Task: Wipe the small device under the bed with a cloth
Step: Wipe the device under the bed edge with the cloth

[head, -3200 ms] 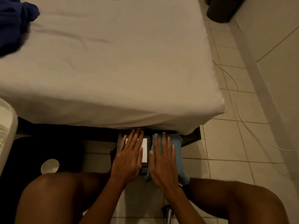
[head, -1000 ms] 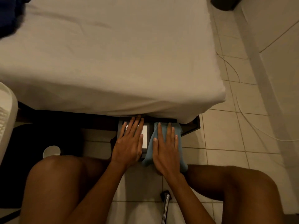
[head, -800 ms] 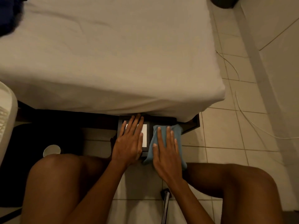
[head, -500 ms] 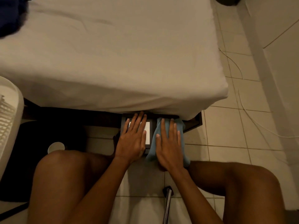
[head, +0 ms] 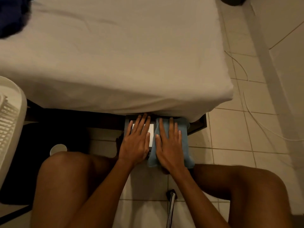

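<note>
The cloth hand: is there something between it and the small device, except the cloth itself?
Nothing visible. The right hand lies flat on the blue cloth, which covers the right part of the dark device. The left hand rests on the device's left part, beside the cloth. The bed sheet overhangs only the far edge.

At the near edge of the bed (head: 115, 63), a dark device (head: 152, 129) with a white panel juts out over the tiled floor (head: 230, 137). The left hand (head: 135, 142) lies flat on it, fingers spread. Just right, the right hand (head: 170, 145) presses flat on a light blue cloth (head: 183, 139) draped over the device's right part.
</note>
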`<control>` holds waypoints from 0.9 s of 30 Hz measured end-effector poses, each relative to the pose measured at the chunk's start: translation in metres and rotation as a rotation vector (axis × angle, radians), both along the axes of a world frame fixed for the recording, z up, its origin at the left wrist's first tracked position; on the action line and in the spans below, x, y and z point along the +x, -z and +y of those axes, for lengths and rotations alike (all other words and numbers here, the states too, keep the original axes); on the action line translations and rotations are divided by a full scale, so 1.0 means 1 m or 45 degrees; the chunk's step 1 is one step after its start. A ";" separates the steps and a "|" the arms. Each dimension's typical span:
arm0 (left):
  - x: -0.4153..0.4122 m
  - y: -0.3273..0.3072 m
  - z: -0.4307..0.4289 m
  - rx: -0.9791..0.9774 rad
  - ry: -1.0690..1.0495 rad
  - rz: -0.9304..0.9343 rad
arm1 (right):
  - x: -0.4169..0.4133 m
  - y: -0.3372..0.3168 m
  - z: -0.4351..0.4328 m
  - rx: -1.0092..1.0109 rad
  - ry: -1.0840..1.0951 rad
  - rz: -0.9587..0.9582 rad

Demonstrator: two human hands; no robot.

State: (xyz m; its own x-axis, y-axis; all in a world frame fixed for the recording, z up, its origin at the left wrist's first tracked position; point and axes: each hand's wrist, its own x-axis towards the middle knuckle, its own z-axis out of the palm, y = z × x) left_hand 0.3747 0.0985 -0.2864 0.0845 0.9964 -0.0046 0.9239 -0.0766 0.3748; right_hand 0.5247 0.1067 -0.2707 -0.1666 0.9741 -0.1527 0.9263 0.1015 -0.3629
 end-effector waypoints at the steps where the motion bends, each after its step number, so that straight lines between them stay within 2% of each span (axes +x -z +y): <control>1: 0.000 0.000 -0.001 0.001 0.000 -0.001 | 0.000 0.001 -0.010 -0.002 0.028 0.020; 4: -0.002 0.000 0.000 0.006 0.002 -0.024 | 0.000 0.000 -0.039 0.029 0.054 0.038; 8: -0.002 0.001 0.000 0.009 -0.001 -0.022 | 0.004 -0.002 -0.015 -0.059 -0.029 0.073; 11: 0.000 0.000 0.000 0.011 -0.003 -0.010 | 0.012 -0.001 0.005 0.015 -0.030 0.018; 17: -0.001 0.002 0.000 -0.008 -0.006 -0.042 | 0.008 0.009 -0.026 0.034 0.147 -0.122; 23: 0.001 0.001 0.001 0.009 -0.018 -0.024 | 0.010 0.012 0.004 0.044 0.073 -0.110; 27: 0.000 -0.001 -0.001 -0.001 -0.015 -0.033 | 0.017 0.010 -0.016 0.034 0.092 -0.092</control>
